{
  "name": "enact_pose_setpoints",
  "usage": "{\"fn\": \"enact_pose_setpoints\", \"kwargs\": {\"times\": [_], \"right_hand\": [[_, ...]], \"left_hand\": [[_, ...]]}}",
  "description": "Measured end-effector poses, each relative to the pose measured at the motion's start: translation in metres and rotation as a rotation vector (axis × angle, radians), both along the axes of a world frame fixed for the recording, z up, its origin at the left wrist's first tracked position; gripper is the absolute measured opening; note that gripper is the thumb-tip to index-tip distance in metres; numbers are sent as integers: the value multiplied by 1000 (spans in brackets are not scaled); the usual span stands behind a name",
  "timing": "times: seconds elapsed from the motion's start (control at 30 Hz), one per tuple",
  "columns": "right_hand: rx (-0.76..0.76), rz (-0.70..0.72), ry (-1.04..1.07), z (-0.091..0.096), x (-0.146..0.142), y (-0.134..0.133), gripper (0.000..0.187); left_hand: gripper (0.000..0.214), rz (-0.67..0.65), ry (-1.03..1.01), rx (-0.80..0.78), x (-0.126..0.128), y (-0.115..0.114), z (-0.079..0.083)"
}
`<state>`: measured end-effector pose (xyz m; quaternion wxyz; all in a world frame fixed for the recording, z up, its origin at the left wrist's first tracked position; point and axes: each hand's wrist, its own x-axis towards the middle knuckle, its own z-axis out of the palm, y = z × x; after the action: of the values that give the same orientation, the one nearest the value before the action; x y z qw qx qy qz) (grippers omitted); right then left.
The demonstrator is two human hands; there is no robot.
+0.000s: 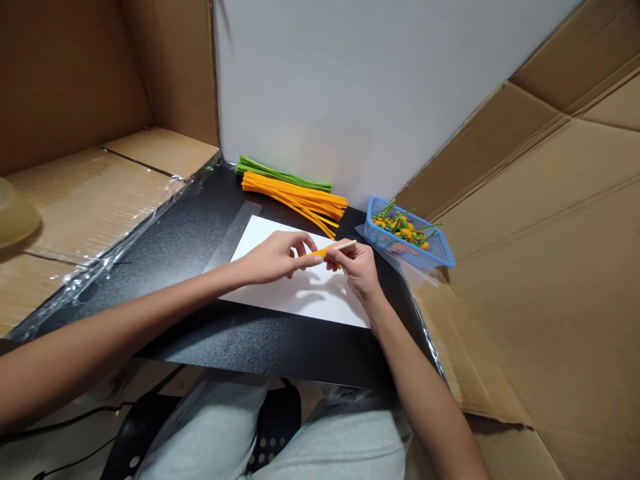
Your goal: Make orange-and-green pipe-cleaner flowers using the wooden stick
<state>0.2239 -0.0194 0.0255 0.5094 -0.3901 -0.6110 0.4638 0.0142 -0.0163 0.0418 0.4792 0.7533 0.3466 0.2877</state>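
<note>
Over a white sheet [280, 297], my right hand [360, 267] grips a thin pale wooden stick [346, 246] between thumb and fingers. An orange pipe cleaner [321, 253] lies at the stick's left end, apparently wound on it, with a bit of orange also showing under the right fingers. From the left, my left hand [280, 257] reaches in, its thumb and bent fingers closed at the orange piece. Exactly how those fingertips meet it is partly hidden.
Behind the sheet lie a bundle of orange pipe cleaners [295, 193] and a green bundle [280, 173]. A blue basket [410, 250] at right holds several orange-and-green twisted pieces [400, 227]. Cardboard walls [540, 267] flank the black table [240, 340]; a white panel [370, 87] stands behind.
</note>
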Motion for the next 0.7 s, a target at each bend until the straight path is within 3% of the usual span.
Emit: {"fn": "enact_pose_setpoints", "kwargs": {"times": [0.1, 0.17, 0.27, 0.43, 0.53, 0.6, 0.7], "right_hand": [[9, -46, -11, -3, -2, 1, 25], [4, -40, -19, -4, -3, 1, 26], [-46, 31, -17, -3, 0, 1, 32], [-122, 187, -28, 6, 8, -3, 37], [-104, 188, -34, 8, 7, -5, 28], [-67, 147, -32, 5, 4, -4, 22], [-6, 69, -15, -1, 1, -1, 21]], "left_hand": [[26, 172, 128, 429, 4, -9, -3], [21, 192, 186, 505, 4, -10, -4], [28, 143, 158, 363, 1, -6, -2], [33, -193, -81, -273, -4, 6, 4], [34, -292, -130, -474, -6, 7, 7], [38, -280, -76, -423, -5, 4, 7], [39, -81, 69, -14, -1, -4, 5]]}}
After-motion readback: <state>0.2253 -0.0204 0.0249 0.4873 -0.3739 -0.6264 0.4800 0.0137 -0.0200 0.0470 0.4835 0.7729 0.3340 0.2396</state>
